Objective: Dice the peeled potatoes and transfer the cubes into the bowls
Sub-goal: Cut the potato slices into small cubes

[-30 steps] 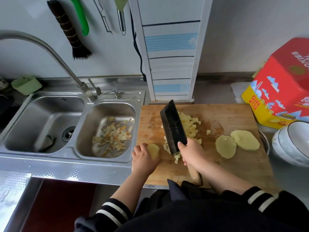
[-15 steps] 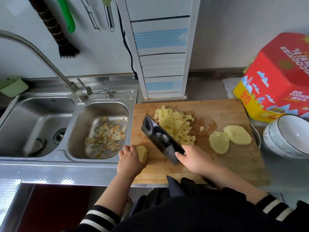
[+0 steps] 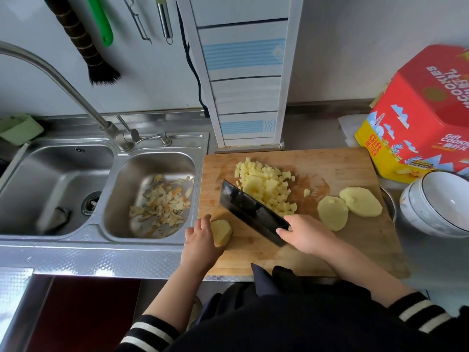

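My left hand (image 3: 200, 241) cups the wet, slippery-looking potato chunk (image 3: 221, 232) from the left, right hand (image 3: 305, 233) wrapped round the cleaver (image 3: 250, 212); I'd pin it flat-side down.

There is 1 camera, worn on the person's head. It looks forward and down from above, close over the wooden cutting board (image 3: 330, 174) and the sink (image 3: 76, 174) to its left. The wall is at the top, the person's dark sleeves at the bottom. Its wide lens bends the edges.
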`<state>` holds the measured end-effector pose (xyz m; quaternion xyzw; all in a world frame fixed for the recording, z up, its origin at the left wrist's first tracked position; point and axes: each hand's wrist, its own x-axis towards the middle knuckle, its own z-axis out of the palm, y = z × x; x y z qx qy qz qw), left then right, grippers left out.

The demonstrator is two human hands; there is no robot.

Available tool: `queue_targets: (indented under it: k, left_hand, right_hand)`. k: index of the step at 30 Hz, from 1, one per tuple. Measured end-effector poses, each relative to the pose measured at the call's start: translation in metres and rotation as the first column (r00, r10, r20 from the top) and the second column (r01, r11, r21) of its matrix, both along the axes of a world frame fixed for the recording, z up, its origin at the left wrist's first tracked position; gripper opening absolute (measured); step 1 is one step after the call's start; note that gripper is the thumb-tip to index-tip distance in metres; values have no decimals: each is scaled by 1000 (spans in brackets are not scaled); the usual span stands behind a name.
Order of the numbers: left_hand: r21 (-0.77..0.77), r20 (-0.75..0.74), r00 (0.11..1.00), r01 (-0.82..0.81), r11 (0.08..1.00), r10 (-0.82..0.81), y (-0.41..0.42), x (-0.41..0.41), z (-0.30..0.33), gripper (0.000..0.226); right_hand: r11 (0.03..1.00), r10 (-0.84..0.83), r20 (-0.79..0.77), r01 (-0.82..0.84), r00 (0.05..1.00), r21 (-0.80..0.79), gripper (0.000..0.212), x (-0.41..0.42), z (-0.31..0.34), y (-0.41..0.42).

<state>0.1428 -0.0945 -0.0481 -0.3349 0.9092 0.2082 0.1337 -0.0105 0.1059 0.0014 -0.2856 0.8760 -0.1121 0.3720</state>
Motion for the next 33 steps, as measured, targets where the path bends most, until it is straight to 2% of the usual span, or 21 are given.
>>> queue_targets:
  k: [2, 6, 11, 13, 16, 19, 21, 22, 24, 25, 26, 27, 28, 30, 31, 33]
  left_hand:
    - [19, -29, 999, 36, 999, -35, 2, -3, 0, 87]
    - [33, -56, 989, 142, 989, -141, 6, -10, 2, 84]
    - [41, 28, 953, 299, 953, -300, 6, -17, 4, 89]
    - [20, 39, 941, 336, 942, -337, 6, -17, 4, 88]
    - [11, 38, 912, 408, 913, -408, 5, -16, -1, 87]
    - [29, 49, 869, 492, 870, -493, 6, -15, 0, 92]
    - [146, 31, 895, 437, 888, -445, -2, -18, 4, 95]
    - [227, -16, 933, 354, 907, -360, -9, -20, 8, 91]
    - [317, -211, 975, 132, 939, -66, -25, -25, 22, 65]
    - [309, -323, 940, 0, 951, 106, -31, -29, 32, 49]
    - [297, -419, 868, -148, 943, 268, -36, -32, 44, 35]
    - [287, -500, 774, -276, 917, 389, -39, -37, 55, 25]
    - [272, -576, 687, -350, 897, 443, -39, -42, 67, 20]
    - [211, -699, 612, -318, 924, 371, -32, -51, 88, 15]
    - [171, -726, 627, -234, 957, 283, -25, -55, 96, 13]
    - [58, -679, 733, 12, 998, 31, -8, -65, 102, 10]
  right_hand:
    - [1000, -21, 2, 21, 1000, -12, 19, -3, 1, 1]
    - [995, -77, 8, 78, 997, -56, 27, -7, 3, 4]
    - [932, -246, 94, 262, 965, -251, 24, -13, 11, 12]
    - [875, -321, 131, 346, 938, -339, 32, -12, 16, 17]
    - [812, -409, 86, 406, 908, -421, 58, -6, 25, 23]
    - [788, -453, 31, 416, 891, -453, 53, 1, 35, 27]
    - [814, -426, -42, 362, 904, -455, 47, 6, 40, 31]
    - [836, -394, -94, 314, 914, -450, 43, 7, 40, 34]
    - [879, -332, -194, 228, 923, -420, 44, 10, 36, 39]
    - [898, -303, -233, 195, 924, -395, 46, 12, 34, 42]
    - [912, -274, -256, 166, 927, -375, 48, 15, 30, 43]
    - [921, -248, -270, 141, 930, -362, 51, 17, 27, 44]
    - [926, -227, -282, 116, 932, -360, 54, 19, 24, 46]
    - [933, -193, -302, 79, 934, -351, 55, 22, 21, 48]
    - [941, -172, -319, 59, 932, -333, 54, 23, 19, 49]
    - [959, -119, -361, 13, 925, -283, 55, 25, 18, 51]
